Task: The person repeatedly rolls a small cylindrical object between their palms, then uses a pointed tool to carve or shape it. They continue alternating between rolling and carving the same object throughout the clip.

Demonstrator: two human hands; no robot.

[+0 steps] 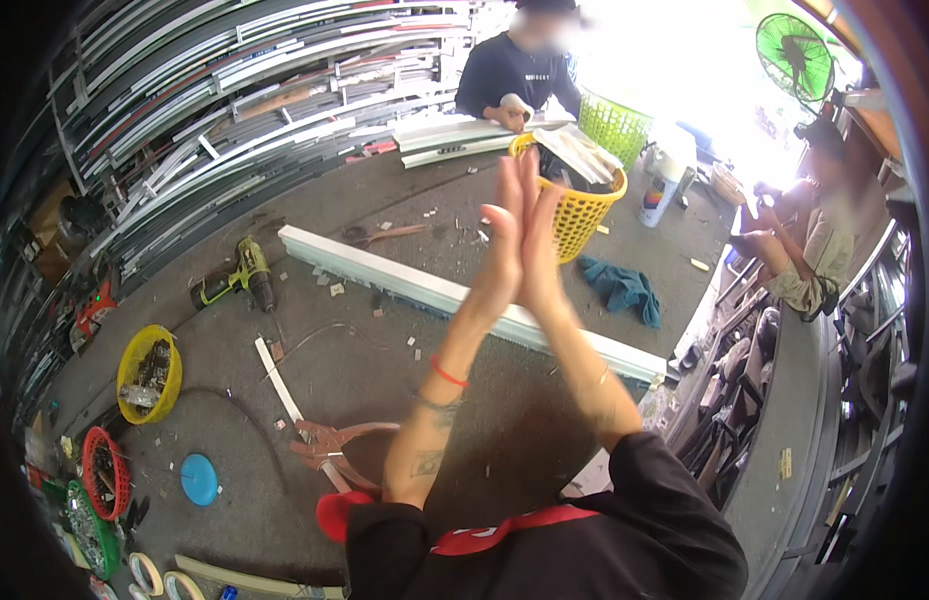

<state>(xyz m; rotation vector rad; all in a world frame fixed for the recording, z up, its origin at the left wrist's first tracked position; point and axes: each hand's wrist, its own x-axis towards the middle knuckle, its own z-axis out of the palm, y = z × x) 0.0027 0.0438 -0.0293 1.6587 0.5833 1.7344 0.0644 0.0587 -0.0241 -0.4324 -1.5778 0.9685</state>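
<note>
My left hand (502, 245) and my right hand (541, 240) are raised in front of me over the table, pressed palm to palm. Their fingers are stretched out and point away from me, and no object shows between them. Beneath my forearms a long white profile (375, 265) lies slantwise across the dark table (355, 390). Just past my fingertips stands a yellow perforated basket (582, 215) with whitish pieces in it. Close to my left forearm lies a reddish-handled cutting tool (325, 442), with a narrow white strip (277, 378) by its jaws.
A green-black drill (247, 278), a yellow basket (125, 350) of small parts, a red basket (90, 475) and a blue disc (200, 480) are at left. A teal cloth (625, 290) lies at right. One person (515, 75) works across the table; another (815, 230) sits at far right.
</note>
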